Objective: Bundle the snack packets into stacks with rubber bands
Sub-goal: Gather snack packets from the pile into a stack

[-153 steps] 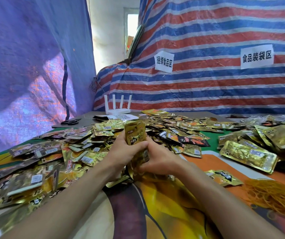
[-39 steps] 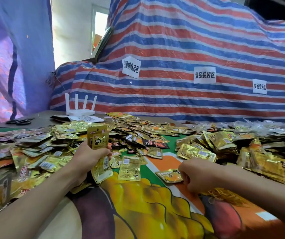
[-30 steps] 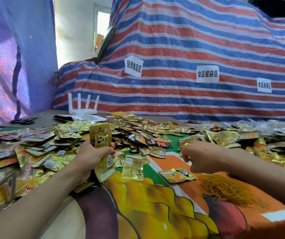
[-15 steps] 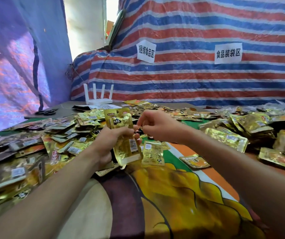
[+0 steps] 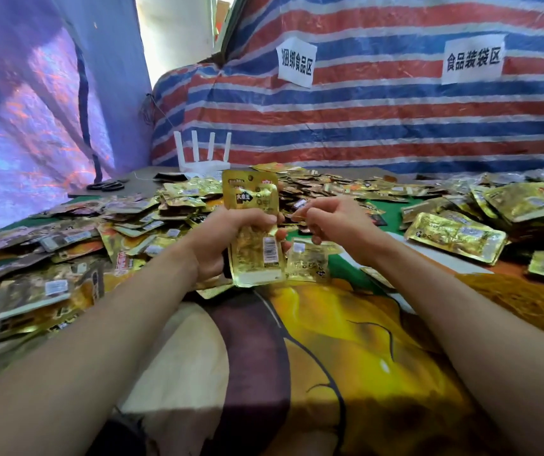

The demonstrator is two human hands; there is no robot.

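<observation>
A person's left hand (image 5: 227, 241) grips a stack of gold snack packets (image 5: 254, 232) upright above the table, fingers curled across its front and thumb behind, the bottom edge of the stack just clear of the printed tablecloth (image 5: 346, 357). Just beside it, the right hand (image 5: 339, 225) pinches a thin tan band (image 5: 298, 216) between thumb and forefinger, the other fingers curled in (the band is too small to make out in any detail). The two hands are close but not touching.

One single packet (image 5: 308, 262) lies flat on the cloth just behind the stack. Loose packets are heaped on the left (image 5: 66, 258), across the back of the table (image 5: 329, 189) and on the right (image 5: 458, 236). A tangle of orange rubber bands (image 5: 524, 297) sits on the cloth near the right forearm. At the far edge stand a white router (image 5: 203, 159) and a pair of scissors (image 5: 106, 185). A red, white and blue striped tarp (image 5: 379, 126) hangs behind, with two paper signs (image 5: 295, 62) (image 5: 472, 58) stuck to it.
</observation>
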